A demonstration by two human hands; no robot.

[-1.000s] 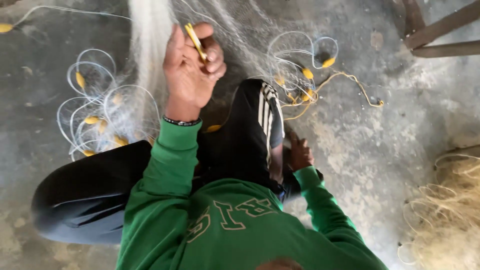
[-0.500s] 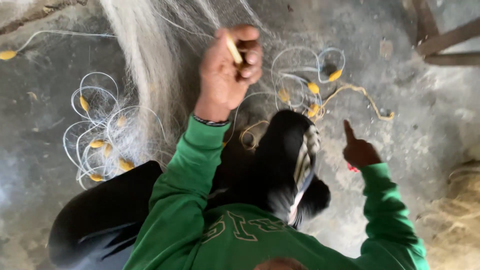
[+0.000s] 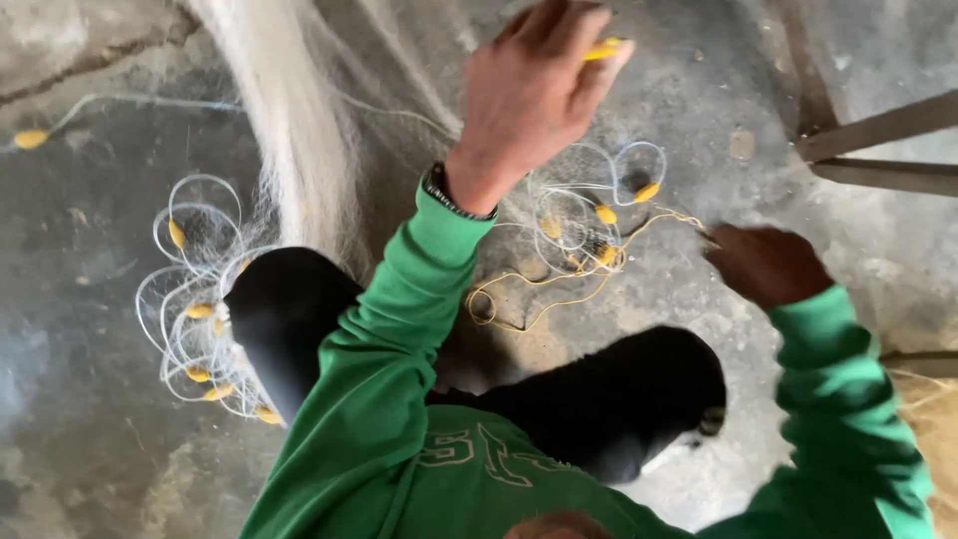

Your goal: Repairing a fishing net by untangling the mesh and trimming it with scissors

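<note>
My left hand (image 3: 534, 90) is raised at the top centre, its fingers shut on a thin yellow netting needle (image 3: 606, 48). A bunched white fishing net (image 3: 289, 130) hangs down to its left. My right hand (image 3: 763, 265) is lower at the right with curled fingers, blurred, beside the end of a yellow cord (image 3: 559, 299) that loops over the floor. I cannot tell whether it grips the cord. Coils of white line with yellow floats (image 3: 599, 215) lie between the hands. Both sleeves are green.
Another coil of white line with several yellow floats (image 3: 195, 309) lies at the left by my knee in black trousers (image 3: 289, 309). Wooden legs of a stool or frame (image 3: 878, 130) stand at the upper right. A straw-coloured net heap (image 3: 933, 419) sits at the right edge on concrete.
My left hand has risen and moved right with the yellow needle. My right hand has come up from beside my knee and out to the right, its fingers now curled.
</note>
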